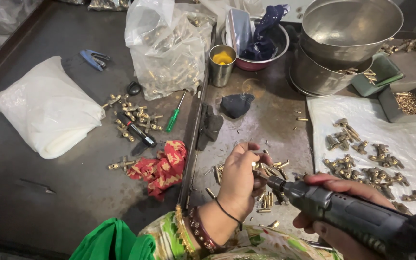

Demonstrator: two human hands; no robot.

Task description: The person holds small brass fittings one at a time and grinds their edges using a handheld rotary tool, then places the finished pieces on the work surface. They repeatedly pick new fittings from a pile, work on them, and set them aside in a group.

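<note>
left hand [239, 175]: we see its grip pinched on a small brass fitting [257, 165], above the counter [73, 183]
right hand [335, 212]: grip clenched around grey rotary tool [343, 212], tip at the fitting
nearby: loose brass pieces [270, 192]

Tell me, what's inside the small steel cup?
The steel cup has something yellow near its top. Whatever lies beneath that is hidden by the yellow stuff and the cup's wall.

Dark grey metal worktable [73, 183] filling almost the whole view, a raised metal strip [196, 130] running down its middle, scratches and stains showing on the surface, soft light reflecting near the top, no walls showing
</note>
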